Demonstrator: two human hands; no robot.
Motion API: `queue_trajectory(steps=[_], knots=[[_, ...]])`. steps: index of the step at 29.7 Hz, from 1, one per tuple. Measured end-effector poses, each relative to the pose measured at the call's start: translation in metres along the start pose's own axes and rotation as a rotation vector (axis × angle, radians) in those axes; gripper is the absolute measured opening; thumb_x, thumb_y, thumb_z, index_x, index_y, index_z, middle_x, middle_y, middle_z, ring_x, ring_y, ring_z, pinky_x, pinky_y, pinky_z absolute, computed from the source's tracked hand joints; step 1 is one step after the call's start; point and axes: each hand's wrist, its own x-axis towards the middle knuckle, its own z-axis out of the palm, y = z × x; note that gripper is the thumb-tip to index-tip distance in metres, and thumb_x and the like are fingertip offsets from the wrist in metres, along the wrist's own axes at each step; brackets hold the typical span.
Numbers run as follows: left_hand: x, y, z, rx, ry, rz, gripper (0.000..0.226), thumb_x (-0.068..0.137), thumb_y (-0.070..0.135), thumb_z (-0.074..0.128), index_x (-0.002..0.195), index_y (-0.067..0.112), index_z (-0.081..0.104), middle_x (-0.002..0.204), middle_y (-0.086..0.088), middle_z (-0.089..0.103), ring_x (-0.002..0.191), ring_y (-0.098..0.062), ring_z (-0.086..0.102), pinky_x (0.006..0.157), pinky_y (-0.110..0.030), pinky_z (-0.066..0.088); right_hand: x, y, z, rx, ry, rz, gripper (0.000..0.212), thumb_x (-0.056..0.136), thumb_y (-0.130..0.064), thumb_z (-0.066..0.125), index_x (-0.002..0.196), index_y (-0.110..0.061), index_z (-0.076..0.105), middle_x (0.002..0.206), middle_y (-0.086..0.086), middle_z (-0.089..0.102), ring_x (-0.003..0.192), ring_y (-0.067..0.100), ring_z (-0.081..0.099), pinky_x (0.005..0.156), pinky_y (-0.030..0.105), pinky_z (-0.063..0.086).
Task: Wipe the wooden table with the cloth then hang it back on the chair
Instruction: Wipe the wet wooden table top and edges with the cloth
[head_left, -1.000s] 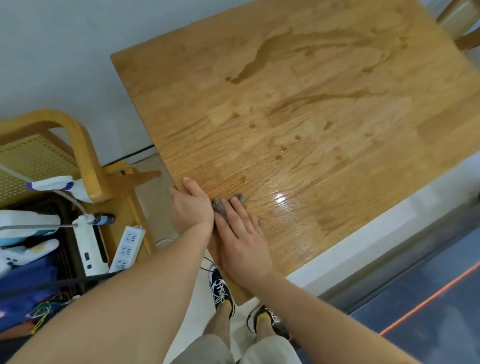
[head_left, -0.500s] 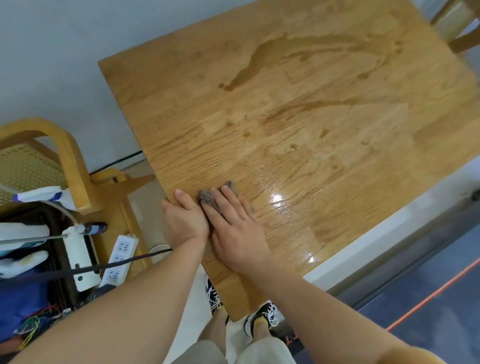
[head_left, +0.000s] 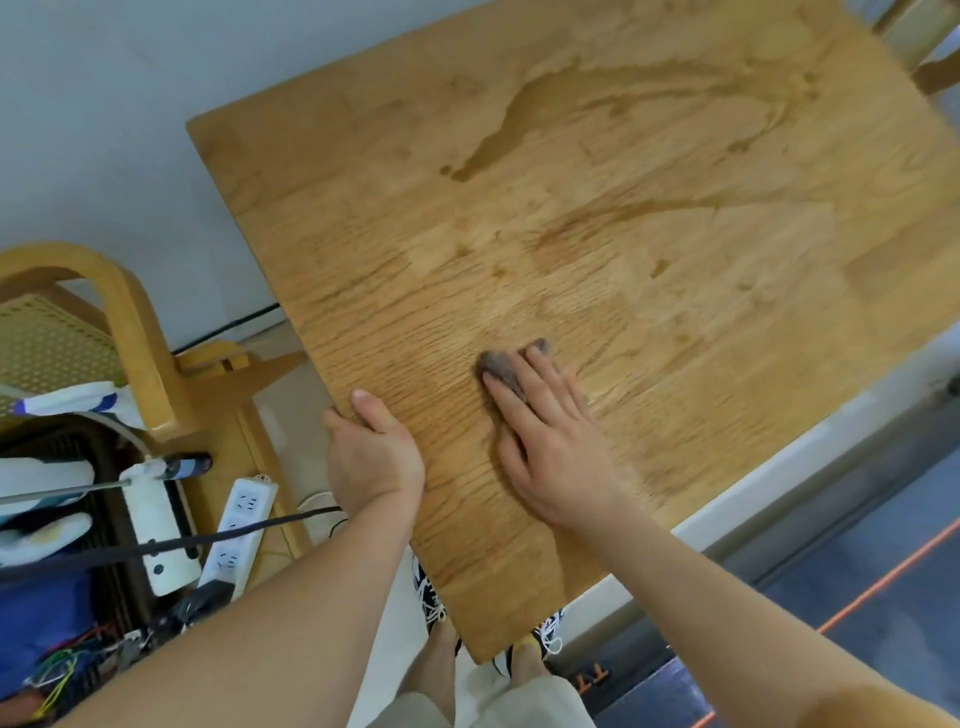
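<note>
The wooden table (head_left: 597, 218) fills the upper middle of the head view, with wet streaks across its far half. A small grey cloth (head_left: 501, 365) lies on the near part of the top. My right hand (head_left: 550, 441) presses flat on it, so only the cloth's far end shows past the fingertips. My left hand (head_left: 371, 457) holds the table's left edge, thumb on top and fingers curled under. A wooden chair (head_left: 132, 332) with a cane back stands to the left of the table.
On the floor at the left lie white power strips (head_left: 234, 525), a black cable, a spray bottle (head_left: 78, 402) and a dark basket with cloth items. Another chair (head_left: 930, 52) shows at the top right corner. My feet stand below the table's near corner.
My right hand has slid the cloth to the right and away from my left hand, which stays on the table's edge. The view has shifted a little.
</note>
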Motion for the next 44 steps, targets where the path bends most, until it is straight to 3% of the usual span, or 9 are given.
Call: queue_trajectory(steps=[2,7,12,15,21,28,35,40,44], knots=[[0.002,0.000,0.001,-0.015,-0.002,0.003,0.049,0.100,0.043,0.023,0.117,0.003,0.046,0.103,-0.021,0.062,0.089,-0.040,0.059,0.064,-0.036,0.033,-0.020,0.050,-0.016,-0.029,0.010,-0.076,0.045,0.093,-0.018,0.046,0.137,-0.010,0.055,0.150,0.008,0.045,0.144,0.029,0.033,0.113,0.051,0.032],[0.007,-0.002,0.001,-0.010,0.004,0.017,0.048,0.100,0.043,0.024,0.115,0.004,0.046,0.103,-0.020,0.063,0.089,-0.040,0.059,0.066,-0.036,0.036,0.015,0.078,-0.028,-0.009,0.250,0.816,0.053,0.096,-0.027,0.034,0.148,-0.018,0.038,0.159,0.005,0.030,0.148,0.028,0.018,0.119,0.047,0.019],[0.002,-0.003,0.000,-0.032,0.010,0.007,0.050,0.100,0.043,0.025,0.119,0.003,0.047,0.108,-0.020,0.063,0.091,-0.040,0.059,0.065,-0.036,0.034,-0.012,-0.034,0.018,0.020,0.029,0.055,0.047,0.095,-0.025,0.047,0.141,-0.016,0.051,0.153,0.007,0.041,0.147,0.029,0.028,0.116,0.050,0.027],[0.002,-0.001,-0.002,-0.032,-0.005,0.016,0.050,0.101,0.042,0.025,0.118,0.001,0.048,0.107,-0.022,0.062,0.091,-0.041,0.058,0.062,-0.036,0.031,-0.043,0.023,-0.006,-0.061,-0.063,-0.137,0.048,0.095,-0.025,0.042,0.141,-0.017,0.051,0.153,0.006,0.041,0.147,0.024,0.029,0.113,0.050,0.034],[0.003,0.001,-0.003,-0.036,0.001,0.026,0.050,0.102,0.038,0.026,0.120,-0.003,0.048,0.111,-0.025,0.061,0.094,-0.041,0.057,0.063,-0.034,0.028,0.015,0.062,-0.028,0.000,0.245,0.868,0.057,0.095,-0.028,0.030,0.151,-0.017,0.033,0.161,0.003,0.025,0.150,0.029,0.011,0.122,0.046,0.014],[0.003,-0.003,0.001,-0.007,0.032,0.050,0.049,0.101,0.039,0.025,0.117,-0.002,0.046,0.109,-0.026,0.061,0.094,-0.043,0.057,0.066,-0.038,0.033,-0.001,-0.030,0.010,-0.006,-0.082,-0.100,0.048,0.097,-0.032,0.044,0.143,-0.023,0.049,0.154,0.005,0.040,0.147,0.023,0.027,0.121,0.041,0.017],[-0.002,0.002,-0.004,0.028,0.060,0.154,0.037,0.103,0.030,0.023,0.114,0.000,0.041,0.087,-0.019,0.056,0.069,-0.030,0.047,0.058,-0.033,0.028,0.031,0.058,-0.021,-0.047,0.122,0.727,0.058,0.094,-0.032,0.030,0.152,-0.024,0.029,0.161,0.008,0.023,0.151,0.028,0.010,0.121,0.049,0.016],[0.000,0.003,-0.013,0.132,0.041,0.326,0.036,0.101,0.028,0.031,0.116,-0.004,0.041,0.081,-0.015,0.052,0.067,-0.035,0.053,0.057,-0.034,0.032,0.025,-0.053,0.018,0.063,-0.134,-0.042,0.057,0.092,-0.034,0.035,0.147,-0.022,0.039,0.157,0.010,0.032,0.149,0.029,0.018,0.120,0.051,0.019],[0.024,0.012,-0.027,0.234,-0.096,0.320,0.033,0.099,0.037,0.033,0.112,0.008,0.040,0.085,-0.007,0.053,0.066,-0.021,0.048,0.056,-0.033,0.035,0.015,0.015,-0.001,-0.012,-0.112,-0.108,0.055,0.091,-0.033,0.039,0.145,-0.025,0.044,0.155,0.006,0.038,0.147,0.025,0.027,0.116,0.050,0.030]])
